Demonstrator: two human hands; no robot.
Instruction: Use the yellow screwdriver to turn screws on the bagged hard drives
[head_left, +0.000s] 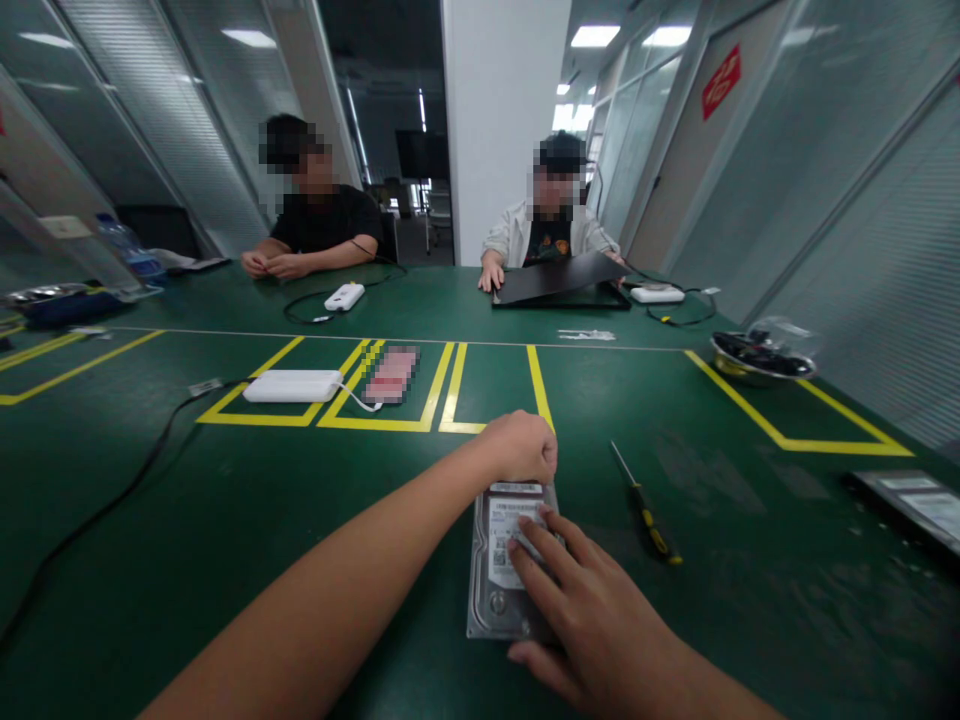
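A silver hard drive with a white printed label lies on the green table in front of me, its long side pointing away. My right hand rests across its right half, fingers spread over the label and thumb near the close edge. At the drive's far end, my left hand is closed in a fist, touching or just above it. What that fist may hold is hidden behind the knuckles. A yellow and black screwdriver lies to the right, apart from both hands.
Yellow tape marks boxes on the table. A white power bank and a pink phone lie left, with a black cable. Right are a metal bowl of parts and another drive. Two people sit opposite, one handling a black panel.
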